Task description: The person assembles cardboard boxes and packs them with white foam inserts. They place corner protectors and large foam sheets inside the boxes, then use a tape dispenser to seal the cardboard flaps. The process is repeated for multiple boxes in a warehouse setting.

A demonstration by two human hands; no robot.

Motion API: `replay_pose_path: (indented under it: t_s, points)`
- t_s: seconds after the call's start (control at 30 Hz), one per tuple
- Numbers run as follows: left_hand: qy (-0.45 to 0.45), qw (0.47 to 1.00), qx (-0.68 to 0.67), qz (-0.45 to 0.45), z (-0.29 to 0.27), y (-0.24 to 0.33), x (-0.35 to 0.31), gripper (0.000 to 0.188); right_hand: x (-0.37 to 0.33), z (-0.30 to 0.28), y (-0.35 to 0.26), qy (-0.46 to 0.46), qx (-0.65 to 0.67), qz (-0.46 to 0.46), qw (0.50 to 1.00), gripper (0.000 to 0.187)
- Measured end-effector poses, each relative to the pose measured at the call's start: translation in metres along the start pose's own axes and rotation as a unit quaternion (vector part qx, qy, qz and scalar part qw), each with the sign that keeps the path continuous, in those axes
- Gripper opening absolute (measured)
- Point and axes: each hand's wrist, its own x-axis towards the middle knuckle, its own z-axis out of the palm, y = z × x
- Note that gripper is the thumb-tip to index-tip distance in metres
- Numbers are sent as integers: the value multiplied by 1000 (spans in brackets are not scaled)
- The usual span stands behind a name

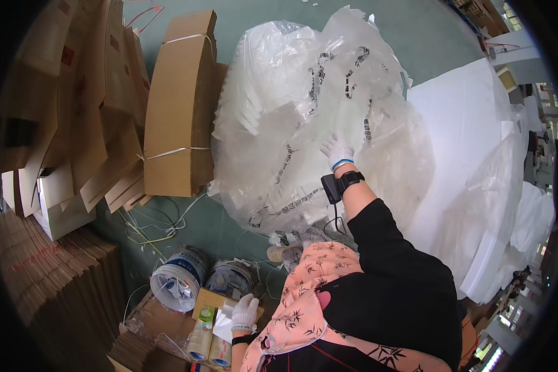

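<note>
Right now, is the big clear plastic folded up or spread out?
Spread out: the clear plastic lies wide and wrinkled beneath the right hand.

The hands are white-gloved, the apron leaf-printed peach.

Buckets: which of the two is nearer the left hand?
The right-hand bucket, just above the left hand in the picture; the other bucket sits farther off to the left.

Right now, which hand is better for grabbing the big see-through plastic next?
Probably the right hand: its gloved fingers are spread out over the clear plastic. The left hand is lower down, beside the tape rolls, farther away.
</note>
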Motion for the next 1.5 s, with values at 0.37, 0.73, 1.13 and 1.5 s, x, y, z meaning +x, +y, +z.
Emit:
replay_pose_path:
  t_s: [0.37, 0.73, 1.13, 1.5]
  points:
    - [12, 1000, 2, 15, 18, -1, 23, 47, 32, 127, 40, 37, -234, -110, 965, 34]
    - [1, 1000, -15, 9, 11, 6, 40, 46, -14, 211, 9, -270, -105, -118, 950, 13]
    - [-11, 991, -99, -91, 25, -26, 42, 45, 74, 114, -19, 92, -552, -249, 791, 55]
    - [12, 996, -83, -29, 26, -9, 44, 44, -78, 317, -54, -202, -578, -558, 560, 26]
